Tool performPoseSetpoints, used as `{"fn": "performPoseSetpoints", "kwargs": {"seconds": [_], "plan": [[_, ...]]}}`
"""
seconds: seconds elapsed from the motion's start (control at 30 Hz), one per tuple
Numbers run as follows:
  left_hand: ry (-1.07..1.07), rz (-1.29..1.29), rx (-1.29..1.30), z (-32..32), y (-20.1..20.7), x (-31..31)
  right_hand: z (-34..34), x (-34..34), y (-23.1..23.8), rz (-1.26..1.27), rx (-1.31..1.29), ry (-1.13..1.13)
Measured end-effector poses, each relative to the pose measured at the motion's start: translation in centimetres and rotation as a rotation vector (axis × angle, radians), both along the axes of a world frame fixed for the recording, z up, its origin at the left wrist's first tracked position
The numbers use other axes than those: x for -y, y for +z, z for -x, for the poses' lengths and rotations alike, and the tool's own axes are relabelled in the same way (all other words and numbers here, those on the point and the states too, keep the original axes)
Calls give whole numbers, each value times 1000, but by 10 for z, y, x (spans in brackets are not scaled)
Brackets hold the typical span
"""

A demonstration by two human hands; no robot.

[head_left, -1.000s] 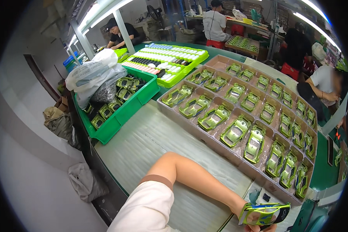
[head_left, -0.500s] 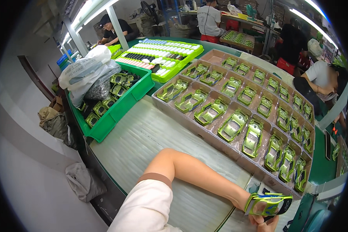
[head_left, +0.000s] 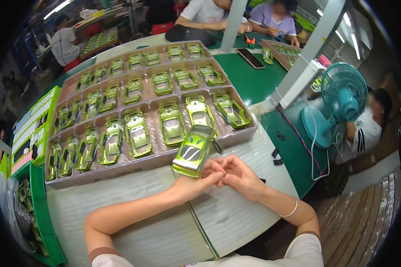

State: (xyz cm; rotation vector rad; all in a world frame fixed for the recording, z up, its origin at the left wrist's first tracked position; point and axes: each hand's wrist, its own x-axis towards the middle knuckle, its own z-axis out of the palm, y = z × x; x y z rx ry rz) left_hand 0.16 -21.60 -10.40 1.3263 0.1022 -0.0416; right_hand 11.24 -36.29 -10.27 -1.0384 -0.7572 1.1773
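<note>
Far left, person in a pale shirt on a red seat. Near left, deep green plastic bin with lime car shells inside; just beyond it, flat lime-green plastic tray with rows of white, black and pink pieces.

Left to centre, big pale-brown compartment tray, three rows of metallic lime-green car shells, mostly one per compartment. Whitish ribbed sheet covers the table in front.

Centre: metallic lime-green toy car body with dark windows, tilted, lies against the left hand and overlaps the near edge of the compartment tray in view. Left fingers curl inward, thumb reaching toward the right hand; grip on the car body is hidden. Right fingers are bent and bunched, tips meeting the left fingers; cannot tell if a small part is pinched between. Thin white bracelet circles the right wrist.

Right of the compartment tray, green tabletop with a dark rectangular phone and, beyond it, a small orange-red object. Person in a light purple top sits on the far side. Small black pieces lie right of the hands. Farther right, teal desk fan; near right, stacked brown sheets.
</note>
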Motion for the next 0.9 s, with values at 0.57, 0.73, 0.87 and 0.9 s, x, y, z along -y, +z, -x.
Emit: {"fn": "performPoseSetpoints", "kwargs": {"seconds": [0.57,0.73,0.87,0.9], "plan": [[395,37,33,19,-17,20,3,-2,-4,16,-148,-66],[355,-115,98,19,-14,17,2,-1,1,44,-136,-104],[363,200,220,28,-19,15,2,2,-2,26,-65,-92],[344,292,207,31,-17,11,2,1,-5,25,-42,-75]]}}
